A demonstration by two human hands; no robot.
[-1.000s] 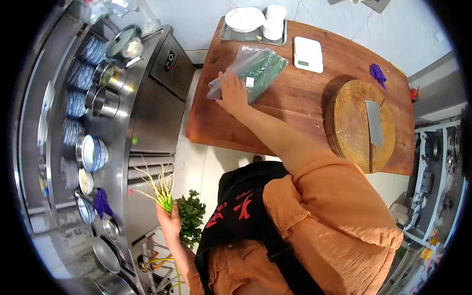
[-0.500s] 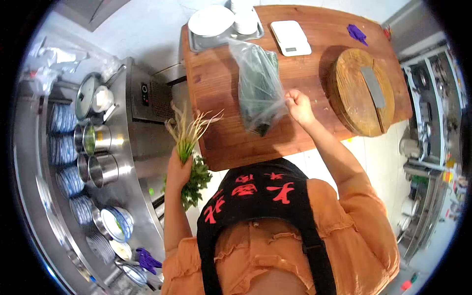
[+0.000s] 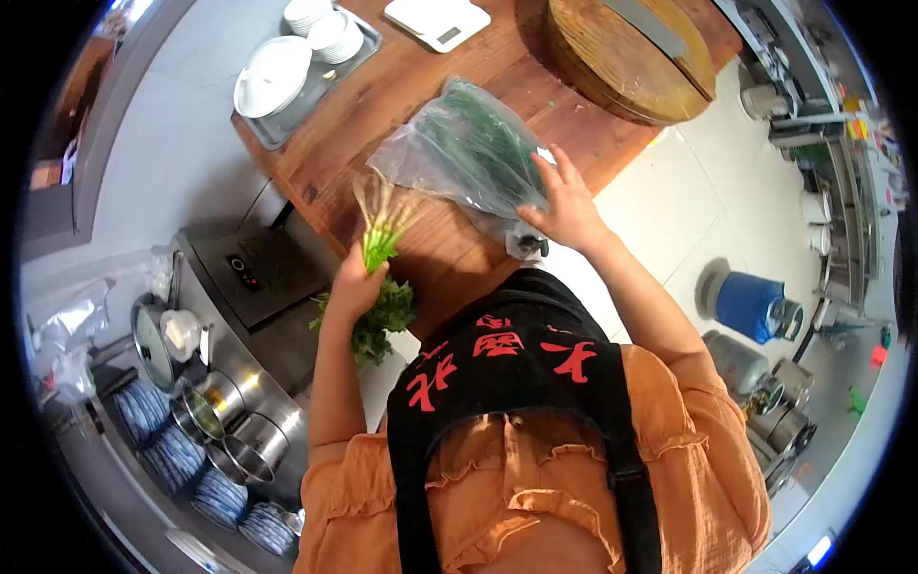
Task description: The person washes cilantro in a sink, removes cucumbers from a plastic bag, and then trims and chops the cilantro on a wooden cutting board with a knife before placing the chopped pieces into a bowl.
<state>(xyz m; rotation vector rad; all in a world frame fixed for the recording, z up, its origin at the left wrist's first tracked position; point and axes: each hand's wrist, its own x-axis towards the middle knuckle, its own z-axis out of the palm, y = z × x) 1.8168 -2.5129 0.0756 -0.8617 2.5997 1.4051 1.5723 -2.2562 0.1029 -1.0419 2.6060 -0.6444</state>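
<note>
My left hand [image 3: 358, 280] is closed round the stems of a bunch of coriander [image 3: 382, 321]. Its pale roots point up past the table edge, and the leaves hang below the fist. A clear plastic bag [image 3: 459, 143] with long dark-green vegetables inside lies on the wooden table [image 3: 316, 187]. One end of the bag reaches the table's near edge. At the right side of this bag, my right hand [image 3: 566, 206] has its fingers spread, holding nothing. Whether its fingertips touch the plastic, I cannot tell.
A round chopping board [image 3: 612, 62] carries a cleaver [image 3: 650, 27]. Farther back are a white scale [image 3: 438, 21] and a metal tray [image 3: 284, 126] with white dishes. Steel pots [image 3: 256, 448] and stacked bowls [image 3: 177, 457] stand left. A blue gas cylinder [image 3: 749, 301] stands on the floor at right.
The view has turned, swinging the table up and left. My right hand has gone from pinching the bag to spread fingers, and the bag lies nearer me. My left hand still grips the coriander.
</note>
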